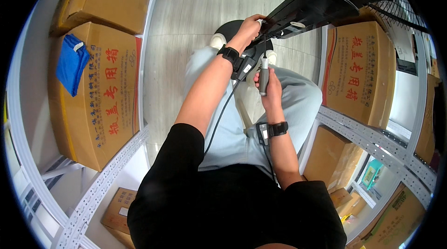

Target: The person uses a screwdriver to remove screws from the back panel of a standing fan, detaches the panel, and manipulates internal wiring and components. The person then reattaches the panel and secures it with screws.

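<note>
My right hand is wrapped round the grey handle of a screwdriver. Its thin dark shaft points away from me, up to the lower edge of a long black appliance that stands tilted in front of me. I cannot tell whether the tip sits in a screw. My left hand is closed on the near lower end of that appliance, just left of the shaft; its fingertips are partly hidden. Beneath the left hand, a round black base shows on the floor between my shoes.
Cardboard boxes stand on the shelf at left, a blue cloth lying on one. More boxes fill the metal rack at right. A black wire grille rises at the upper right. Cables run from both wrist straps.
</note>
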`<state>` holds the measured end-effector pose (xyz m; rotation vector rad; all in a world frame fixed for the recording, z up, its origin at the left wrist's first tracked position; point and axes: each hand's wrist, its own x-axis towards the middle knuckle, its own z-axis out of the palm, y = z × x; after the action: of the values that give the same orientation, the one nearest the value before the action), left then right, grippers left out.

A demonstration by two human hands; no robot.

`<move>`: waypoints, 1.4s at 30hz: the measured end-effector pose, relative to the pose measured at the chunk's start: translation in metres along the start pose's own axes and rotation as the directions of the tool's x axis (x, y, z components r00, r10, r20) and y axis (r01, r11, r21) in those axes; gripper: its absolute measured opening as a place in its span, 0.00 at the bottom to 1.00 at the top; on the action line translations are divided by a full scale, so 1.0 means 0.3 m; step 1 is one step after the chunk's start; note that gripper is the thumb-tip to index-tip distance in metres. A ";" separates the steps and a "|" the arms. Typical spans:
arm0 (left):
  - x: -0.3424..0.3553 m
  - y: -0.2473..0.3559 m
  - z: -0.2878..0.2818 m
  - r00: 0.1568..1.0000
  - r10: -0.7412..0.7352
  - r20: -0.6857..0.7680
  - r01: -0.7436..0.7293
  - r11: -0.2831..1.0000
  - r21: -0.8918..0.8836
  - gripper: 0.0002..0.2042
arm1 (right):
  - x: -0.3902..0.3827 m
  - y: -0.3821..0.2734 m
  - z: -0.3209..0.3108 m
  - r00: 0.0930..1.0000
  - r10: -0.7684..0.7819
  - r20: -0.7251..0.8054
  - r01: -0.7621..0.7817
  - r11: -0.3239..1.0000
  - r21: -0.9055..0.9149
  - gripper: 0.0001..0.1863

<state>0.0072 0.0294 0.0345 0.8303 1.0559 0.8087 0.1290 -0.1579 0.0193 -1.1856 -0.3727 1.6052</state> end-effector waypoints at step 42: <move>-0.026 0.010 0.016 0.997 -0.066 0.034 0.071 0.986 -0.149 0.20 | 0.016 0.049 -0.033 0.990 0.099 0.098 -0.121 0.962 0.245 0.19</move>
<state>0.0091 0.0232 0.0416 0.6728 0.9799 0.8050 0.1292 -0.1626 0.0015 -0.9615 -0.1528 1.7459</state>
